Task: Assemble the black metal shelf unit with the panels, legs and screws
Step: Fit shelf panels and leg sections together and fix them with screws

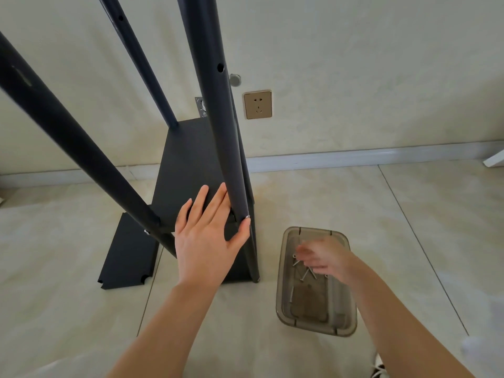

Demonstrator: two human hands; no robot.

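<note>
Left hand (207,236) spread flat, thumb against leg (218,110), steadying shelf panel (188,170); right hand (324,257), blurred, grip unclear, over screws (305,271) in tray (341,320).

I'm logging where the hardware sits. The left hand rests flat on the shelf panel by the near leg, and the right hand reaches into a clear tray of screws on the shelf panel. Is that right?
Not quite. In the head view the clear tray sits on the floor tiles beside the unit, not on the shelf panel. The rest holds: left hand on the panel by the near leg, right hand over the screws.
</note>
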